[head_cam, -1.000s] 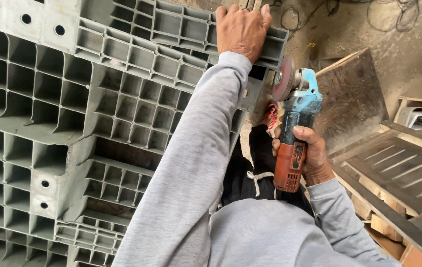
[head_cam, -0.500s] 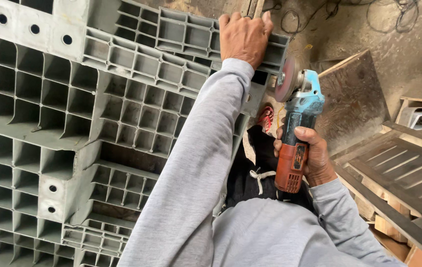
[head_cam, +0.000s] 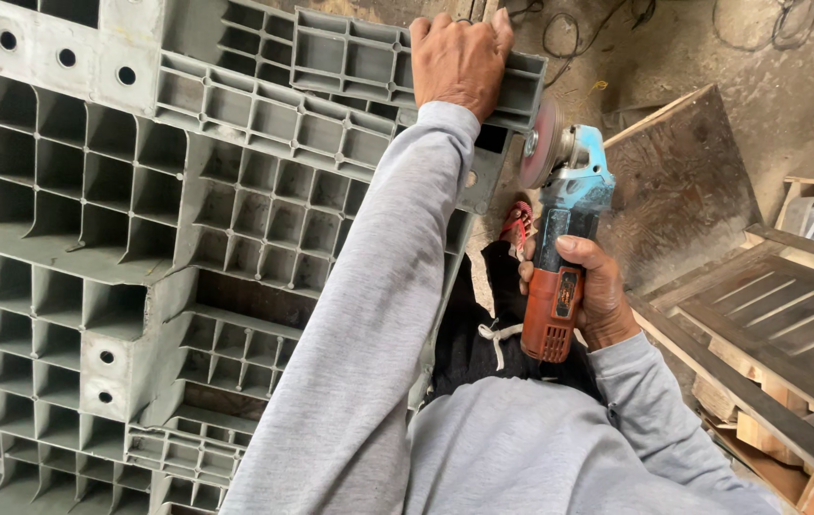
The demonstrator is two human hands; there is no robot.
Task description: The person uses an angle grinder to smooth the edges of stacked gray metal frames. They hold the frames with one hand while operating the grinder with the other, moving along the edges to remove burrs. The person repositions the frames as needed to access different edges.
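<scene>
a: nearest the camera, what's the right hand doing?

b: it's wrapped tight round the orange body of an angle grinder, thumb lying along the top. the tool points away from the person, its blue head forward and its worn disc close against the right edge of the grey plastic pallet, near the far right corner. i can't tell whether the disc actually touches.

a: and the left?

b: the left hand is farther out, at the end of a grey sleeve, fingers closed over the pallet's far edge just beside that corner. held that way it seems to brace the pallet, which stands tilted up against the person, ribbed underside showing.

a: any room to move the tool?

b: on the right, a narrow gap of dirt floor runs between the pallet's edge and a leaning wooden board. past that, wooden pallets crowd the right side. the clearest way looks to be along the pallet's right edge, toward or away from the person. cables lie on the ground beyond the far corner.
</scene>
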